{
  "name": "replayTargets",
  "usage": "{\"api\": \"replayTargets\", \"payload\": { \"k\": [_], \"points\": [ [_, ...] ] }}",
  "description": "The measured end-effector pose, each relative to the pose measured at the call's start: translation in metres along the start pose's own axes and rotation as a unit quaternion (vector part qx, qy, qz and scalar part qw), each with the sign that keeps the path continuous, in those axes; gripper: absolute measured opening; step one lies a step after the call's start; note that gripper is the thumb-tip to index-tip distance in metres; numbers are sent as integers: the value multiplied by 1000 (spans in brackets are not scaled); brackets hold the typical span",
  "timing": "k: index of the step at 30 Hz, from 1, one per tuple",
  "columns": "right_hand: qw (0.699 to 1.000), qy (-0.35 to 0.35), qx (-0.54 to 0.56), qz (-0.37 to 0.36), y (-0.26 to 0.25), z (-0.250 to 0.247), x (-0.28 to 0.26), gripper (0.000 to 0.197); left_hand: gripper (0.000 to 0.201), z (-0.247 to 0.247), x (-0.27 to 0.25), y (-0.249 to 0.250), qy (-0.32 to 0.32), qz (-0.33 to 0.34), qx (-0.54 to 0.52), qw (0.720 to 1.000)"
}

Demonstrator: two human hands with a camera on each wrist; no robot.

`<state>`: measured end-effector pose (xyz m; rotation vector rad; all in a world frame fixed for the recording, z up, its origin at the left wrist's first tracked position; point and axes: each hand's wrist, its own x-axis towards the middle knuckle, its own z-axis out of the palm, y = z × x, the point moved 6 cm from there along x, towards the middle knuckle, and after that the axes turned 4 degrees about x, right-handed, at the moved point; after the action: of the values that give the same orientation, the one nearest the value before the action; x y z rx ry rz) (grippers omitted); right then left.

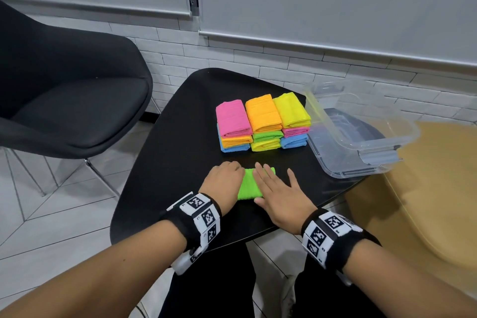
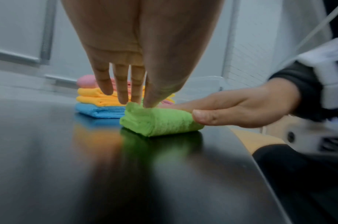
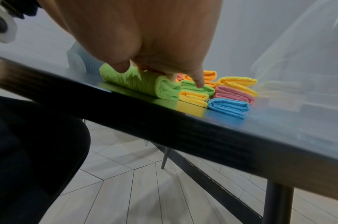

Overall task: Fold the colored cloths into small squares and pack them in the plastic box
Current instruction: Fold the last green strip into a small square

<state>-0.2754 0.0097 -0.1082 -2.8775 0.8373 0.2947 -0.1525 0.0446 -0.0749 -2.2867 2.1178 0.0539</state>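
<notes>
Right hand (image 1: 280, 195) flattens green cloth (image 1: 251, 186); folded stacks (image 1: 262, 122) (perhaps nine cloths) behind.

The right hand (image 1: 280, 195) lies over the right part of the green cloth (image 1: 249, 186), hiding it in the head view, and the left hand (image 1: 222, 177) covers its left edge. In the left wrist view the stacks of folded cloths (image 2: 99, 100) sit partly behind the fingers (image 2: 122, 84) and are blurred. The plastic box (image 3: 298, 50) is a hazy outline in the right wrist view, cut off by the right edge. The black chair (image 1: 67, 100) runs off the left edge.
</notes>
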Motion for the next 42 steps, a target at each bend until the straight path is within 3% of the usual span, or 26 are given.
{"api": "replayTargets", "payload": {
  "k": [3, 6, 15, 24, 27, 31, 33, 36, 38, 42],
  "points": [
    [1000, -12, 2, -6, 0, 4, 1, 101, 67, 11, -9, 8, -94, 29, 30, 995],
    [1000, -9, 24, -2, -4, 7, 3, 104, 73, 23, -12, 6, -170, 18, 17, 985],
    [996, -3, 89, 12, -5, 8, 3, 92, 80, 30, -1, 4, -206, 28, 15, 978],
    [996, -20, 89, 17, -4, 16, 5, 90, 70, 29, 2, -1, -220, 9, -6, 975],
    [997, -25, 74, 21, -6, 11, 6, 70, 67, 16, -1, -3, -206, -7, -29, 978],
    [995, -5, 100, 0, -1, -4, 2, 66, 70, -3, -8, -8, -197, -2, -87, 977],
    [990, 20, 136, -16, -1, -10, -4, 61, 72, -6, -15, -8, -182, 2, -132, 974],
    [972, 66, 225, 18, 2, -21, -16, 42, 65, -4, -24, -10, -134, -3, -212, 968],
    [952, 113, 281, 36, 1, -32, -20, 21, 54, -2, -22, -16, -98, -18, -304, 947],
    [902, 183, 385, 63, 3, -56, -13, 11, 33, -16, -12, -30, -13, -63, -512, 856]
  ]
}}
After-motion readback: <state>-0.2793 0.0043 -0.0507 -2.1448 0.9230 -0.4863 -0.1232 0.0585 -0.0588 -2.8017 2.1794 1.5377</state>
